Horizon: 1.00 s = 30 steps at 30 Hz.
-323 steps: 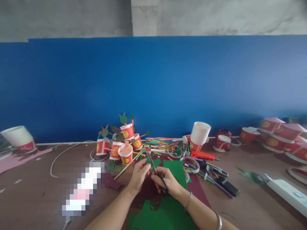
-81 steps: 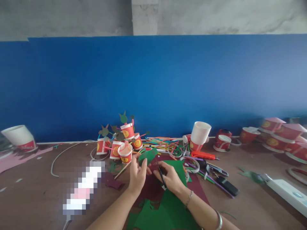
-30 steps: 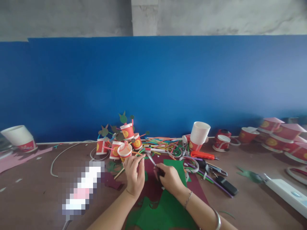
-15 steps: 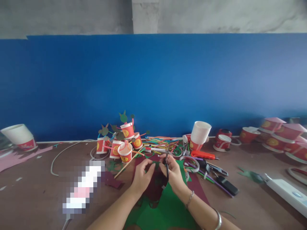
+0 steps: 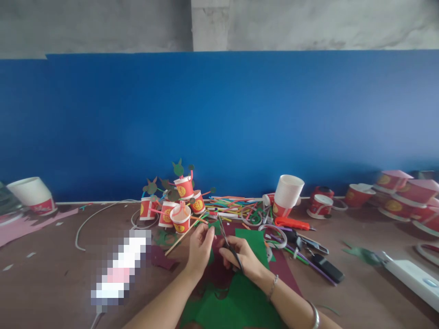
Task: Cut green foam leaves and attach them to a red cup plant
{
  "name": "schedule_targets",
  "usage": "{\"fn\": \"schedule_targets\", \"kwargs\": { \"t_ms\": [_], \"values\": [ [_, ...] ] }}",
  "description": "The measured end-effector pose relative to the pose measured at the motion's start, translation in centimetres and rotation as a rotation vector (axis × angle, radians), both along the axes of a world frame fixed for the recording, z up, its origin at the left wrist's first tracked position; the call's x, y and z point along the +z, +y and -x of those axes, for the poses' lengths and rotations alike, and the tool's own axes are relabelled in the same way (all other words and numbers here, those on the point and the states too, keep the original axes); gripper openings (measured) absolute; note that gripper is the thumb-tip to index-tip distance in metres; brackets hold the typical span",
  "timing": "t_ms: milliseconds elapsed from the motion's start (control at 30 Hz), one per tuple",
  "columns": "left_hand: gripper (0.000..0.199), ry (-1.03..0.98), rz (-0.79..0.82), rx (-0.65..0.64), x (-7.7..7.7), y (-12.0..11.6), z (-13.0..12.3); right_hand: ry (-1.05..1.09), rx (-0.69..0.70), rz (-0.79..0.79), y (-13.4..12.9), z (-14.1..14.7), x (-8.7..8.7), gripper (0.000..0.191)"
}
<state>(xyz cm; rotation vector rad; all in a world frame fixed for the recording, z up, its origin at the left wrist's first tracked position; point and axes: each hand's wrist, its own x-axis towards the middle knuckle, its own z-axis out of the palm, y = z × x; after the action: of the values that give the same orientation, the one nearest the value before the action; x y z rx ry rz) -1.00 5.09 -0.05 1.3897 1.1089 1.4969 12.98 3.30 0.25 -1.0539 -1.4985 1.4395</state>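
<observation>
My right hand is closed round the handles of black scissors, whose blades point up and away toward the pile of straws. My left hand pinches a small piece of green paper beside the blades. Whether the blades touch that piece I cannot tell. Beneath both hands lie a large green sheet with cut-out edges and a dark maroon sheet.
Red paper cups with straw arms and green paper heads stand behind my left hand. Colourful straws, a stack of white cups, an orange cutter and a black key fob lie farther right. A white glue gun rests at the right.
The scissors have swung from upright to leaning left, and my right hand has lowered slightly. A small green piece now shows at my left fingertips.
</observation>
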Motion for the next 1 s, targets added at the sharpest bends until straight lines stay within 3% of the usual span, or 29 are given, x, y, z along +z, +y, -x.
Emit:
{"fn": "schedule_targets", "kwargs": {
  "t_ms": [633,1000],
  "values": [
    [0.028,-0.033,0.036,-0.044,-0.4,0.4,0.0,-0.016,0.025,-0.039,0.2,0.0,-0.2,0.031],
    [0.029,-0.078,0.108,-0.168,-1.0,0.5,0.2,-0.012,0.035,-0.025,0.2,0.0,-0.3,0.031]
  ]
}}
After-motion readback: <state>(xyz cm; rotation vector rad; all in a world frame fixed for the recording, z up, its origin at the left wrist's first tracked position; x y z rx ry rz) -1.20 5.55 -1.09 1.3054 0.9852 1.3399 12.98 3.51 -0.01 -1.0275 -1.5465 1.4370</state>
